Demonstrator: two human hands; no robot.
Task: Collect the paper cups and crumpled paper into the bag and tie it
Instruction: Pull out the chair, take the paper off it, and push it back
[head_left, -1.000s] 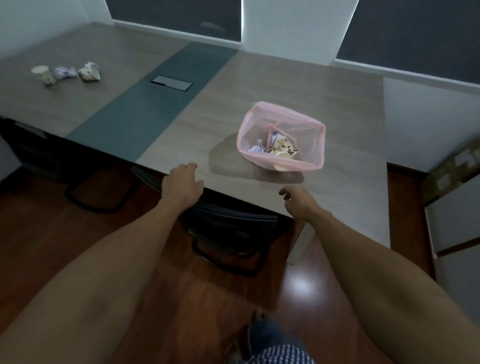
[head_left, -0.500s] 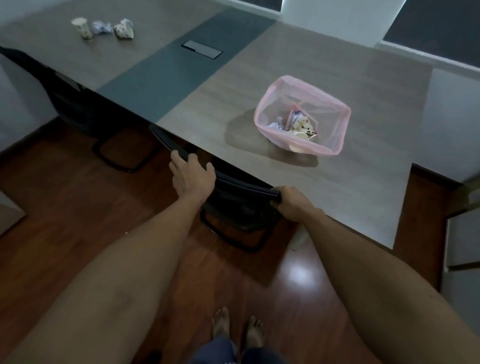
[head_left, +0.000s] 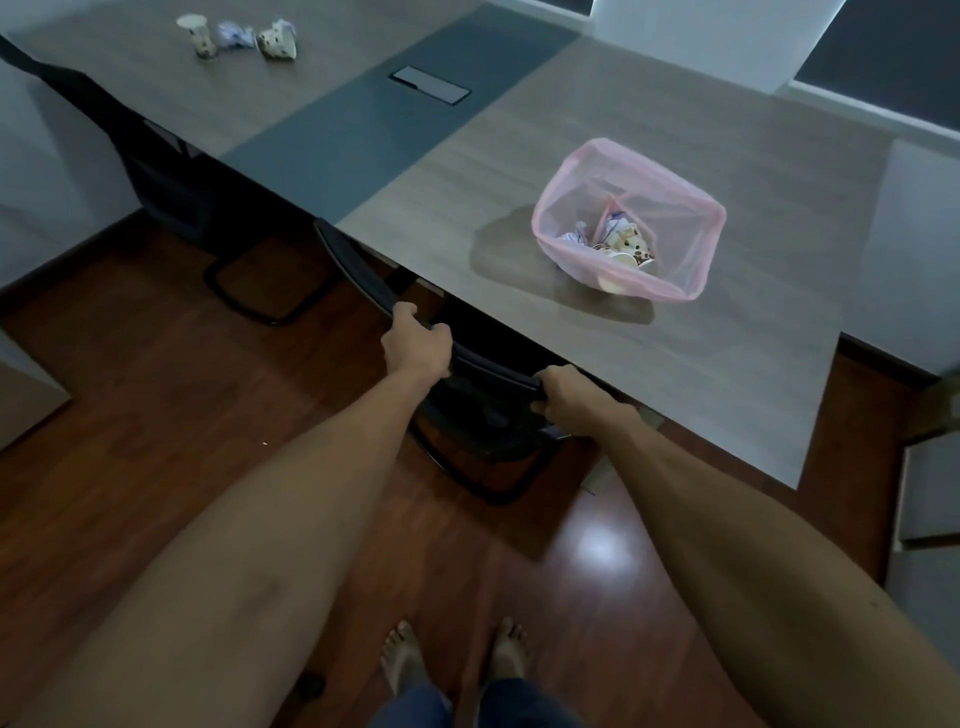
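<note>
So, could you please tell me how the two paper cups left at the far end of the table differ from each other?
The left cup stands upright with its shape whole, while the right cup lies tipped over and looks crushed. The left cup shows its open rim at the top; the right cup's mouth cannot be made out. Both are pale with dark spots, flank a crumpled paper, and sit outside the pink bag.

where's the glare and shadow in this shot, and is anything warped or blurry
Head view: dim overall; a bright glare patch on the wooden floor between the forearms; the pink bag casts a dark shadow on the table towards its left; wide-angle distortion bends the table's edges and swells the forearms; the cups at far left look soft, and fine detail is lost.
</note>
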